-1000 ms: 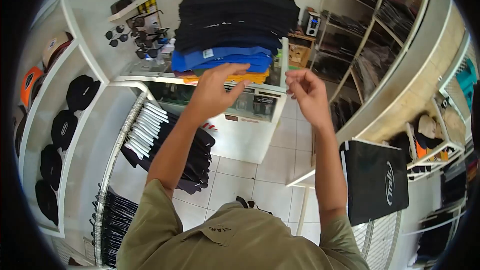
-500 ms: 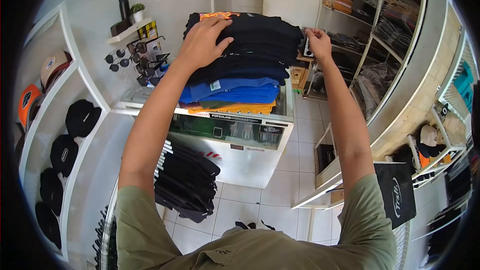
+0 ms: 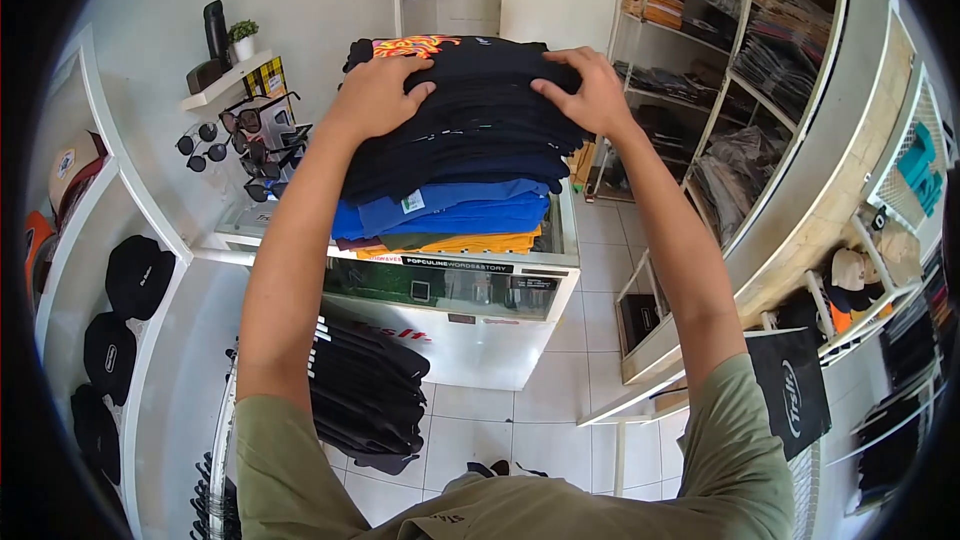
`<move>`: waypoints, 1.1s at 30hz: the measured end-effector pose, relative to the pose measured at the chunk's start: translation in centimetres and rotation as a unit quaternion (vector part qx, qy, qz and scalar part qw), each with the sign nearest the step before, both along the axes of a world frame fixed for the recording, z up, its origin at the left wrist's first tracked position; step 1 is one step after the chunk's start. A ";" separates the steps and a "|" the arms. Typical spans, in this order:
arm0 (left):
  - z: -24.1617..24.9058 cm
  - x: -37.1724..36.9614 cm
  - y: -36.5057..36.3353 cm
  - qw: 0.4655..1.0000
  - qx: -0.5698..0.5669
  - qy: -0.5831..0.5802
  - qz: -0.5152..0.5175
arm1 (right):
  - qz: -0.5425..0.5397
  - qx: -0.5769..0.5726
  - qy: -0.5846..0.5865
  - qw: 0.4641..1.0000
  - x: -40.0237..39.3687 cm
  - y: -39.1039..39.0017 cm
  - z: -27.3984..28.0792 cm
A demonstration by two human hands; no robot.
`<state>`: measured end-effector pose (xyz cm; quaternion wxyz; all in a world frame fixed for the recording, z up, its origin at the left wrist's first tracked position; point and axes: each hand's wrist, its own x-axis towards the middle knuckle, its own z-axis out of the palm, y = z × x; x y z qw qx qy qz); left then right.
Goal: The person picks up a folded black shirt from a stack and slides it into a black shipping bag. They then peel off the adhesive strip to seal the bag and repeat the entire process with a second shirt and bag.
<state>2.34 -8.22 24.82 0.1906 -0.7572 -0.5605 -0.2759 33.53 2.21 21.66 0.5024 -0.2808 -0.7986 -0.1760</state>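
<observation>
A tall pile of folded black shirts (image 3: 455, 125) stands on the glass display counter (image 3: 470, 340), with blue shirts (image 3: 450, 208) and a yellow one (image 3: 500, 241) at its bottom. The top shirt shows an orange and pink print (image 3: 415, 46). My left hand (image 3: 380, 98) rests on the pile's upper left, beside the print, fingers apart. On the upper right lies my right hand (image 3: 583, 90), thumb and fingers spread over the black cloth. Neither hand grips anything.
Sunglasses (image 3: 245, 145) hang by a small wall shelf (image 3: 225, 78) on the left. Black caps (image 3: 140, 277) sit in a white rack. Black garments (image 3: 370, 390) hang below the counter's left. Metal shelves (image 3: 720, 80) with packed clothes stand at the right.
My right hand has moved left from beside the pile onto its top right. My left hand stays on the upper left. The camera view has shifted slightly.
</observation>
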 end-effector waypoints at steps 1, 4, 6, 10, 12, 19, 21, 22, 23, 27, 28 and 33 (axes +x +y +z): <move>0.6 -0.5 -0.1 1.000 0.002 -0.001 0.003 | 0.012 0.001 -0.033 0.999 -0.7 -0.6 0.6; 1.8 -2.9 -0.1 0.993 -0.047 -0.048 -0.093 | 0.051 -0.021 -0.055 0.997 -2.9 -0.9 1.6; 2.0 -4.3 -0.3 0.997 -0.013 -0.038 -0.063 | 0.050 -0.028 -0.066 0.996 -3.7 -0.9 1.9; 2.3 -5.5 -0.5 0.966 -0.113 -0.202 -0.119 | 0.067 -0.037 -0.066 0.995 -4.1 -0.4 2.3; 2.2 -5.6 -0.6 0.957 -0.121 -0.232 -0.123 | 0.075 -0.119 -0.062 0.988 -3.9 -0.3 2.6; 3.1 -5.9 0.4 0.917 -0.160 -0.345 -0.119 | 0.094 -0.230 -0.027 0.968 -3.9 0.3 3.4; 3.5 -5.5 1.0 0.927 -0.151 -0.329 -0.094 | 0.083 -0.256 -0.028 0.963 -3.9 0.0 3.5; 3.6 -5.5 1.2 0.936 -0.143 -0.313 -0.070 | 0.084 -0.256 -0.028 0.963 -3.9 0.0 3.5; 3.4 -5.4 1.2 0.936 -0.143 -0.314 -0.070 | 0.082 -0.247 -0.032 0.965 -4.0 0.0 3.5; 3.5 -4.6 0.8 0.964 -0.167 -0.186 -0.086 | 0.068 -0.230 -0.028 0.970 -3.8 0.0 3.5; 3.7 -4.3 0.5 0.972 -0.169 -0.151 -0.064 | 0.067 -0.229 -0.027 0.971 -3.8 0.1 3.3; 3.7 -5.3 0.2 0.960 -0.178 -0.154 -0.149 | 0.057 -0.291 0.025 0.955 -4.1 0.2 3.4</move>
